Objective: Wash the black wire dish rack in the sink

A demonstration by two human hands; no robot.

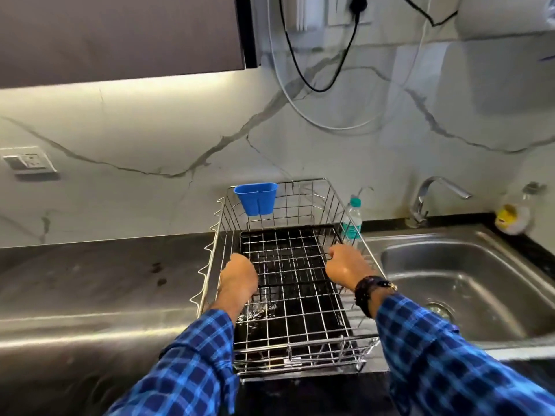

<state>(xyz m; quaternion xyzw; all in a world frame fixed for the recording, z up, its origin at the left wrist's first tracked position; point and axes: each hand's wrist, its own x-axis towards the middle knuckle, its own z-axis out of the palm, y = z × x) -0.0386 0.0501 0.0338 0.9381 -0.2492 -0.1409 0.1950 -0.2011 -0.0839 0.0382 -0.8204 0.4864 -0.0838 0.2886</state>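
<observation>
A black wire dish rack (288, 256) lies inside a chrome wire basket (303, 187) on the counter, just left of the steel sink (468, 265). My left hand (238, 276) reaches down inside the basket and closes on the rack's left side, with its fingers hidden. At the right side, my right hand (345, 265) is curled round a black wire. A dark tray shows under the wires, wet near the front.
A blue plastic cup (256, 199) hangs on the basket's back rim. A water bottle (353, 217) stands behind the basket's right corner. The faucet (432, 193) and a yellow scrubber (510, 217) sit behind the sink. Cables hang on the marble wall.
</observation>
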